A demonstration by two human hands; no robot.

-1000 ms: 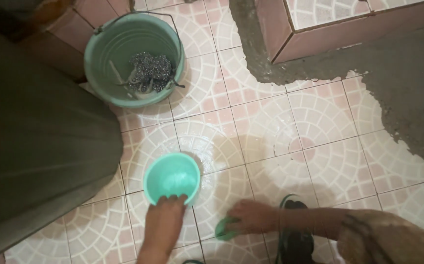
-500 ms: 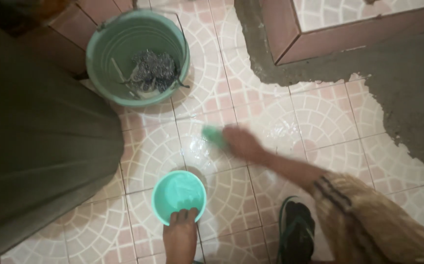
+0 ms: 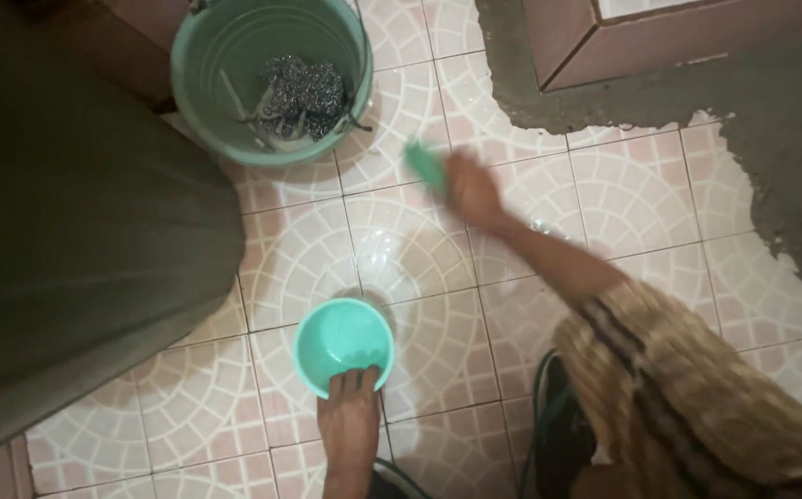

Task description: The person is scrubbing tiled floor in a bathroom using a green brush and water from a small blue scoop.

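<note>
Pressing green sponge [image 3: 425,166] near bucket [image 3: 199,102] rim.

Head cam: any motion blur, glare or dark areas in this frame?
Head view: the right hand and the green sponge it holds are smeared by motion blur; the left hand on the small bowl is sharp. Glare shows on the wet floor tiles. The dark cloth on the left is underlit, with little detail. The bucket and the scourer inside it read clearly.

right hand [image 3: 471,189]: motion-blurred, grip on green scrubber [image 3: 425,166] unclear
bucket [image 3: 199,92]: top rim cropped
sandal [image 3: 563,434]: partly under patterned sleeve [image 3: 697,397]
</note>
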